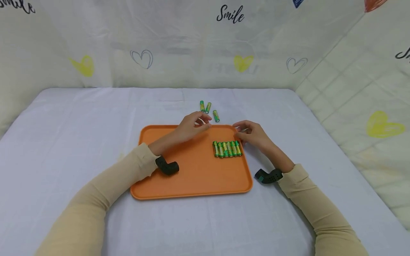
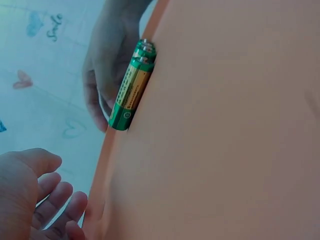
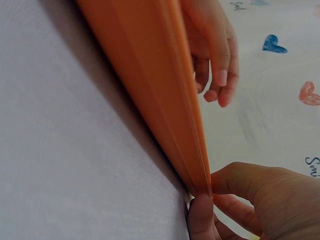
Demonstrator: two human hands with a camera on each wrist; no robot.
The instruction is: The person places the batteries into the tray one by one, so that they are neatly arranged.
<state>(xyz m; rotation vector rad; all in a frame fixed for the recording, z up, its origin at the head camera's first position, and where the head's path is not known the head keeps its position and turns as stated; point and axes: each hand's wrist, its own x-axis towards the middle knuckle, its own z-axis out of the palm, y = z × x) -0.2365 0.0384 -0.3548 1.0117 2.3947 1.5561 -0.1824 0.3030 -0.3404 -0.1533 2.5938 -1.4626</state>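
Observation:
An orange tray lies flat on the table. Toward its right side, several green-and-gold batteries stand side by side in a neat row; the left wrist view sees the row end-on. My right hand is at the tray's far right corner, and in the right wrist view its thumb and fingertips pinch the rim. Over the far edge hovers my left hand, fingers relaxed with nothing held. Just beyond its fingertips lie three loose batteries, the nearest battery to the right of the other two.
A white cloth covers the table around the tray. Behind it hangs a pale backdrop printed with hearts and writing, which continues along the right side. Each wrist wears a black camera mount, the left one above the tray.

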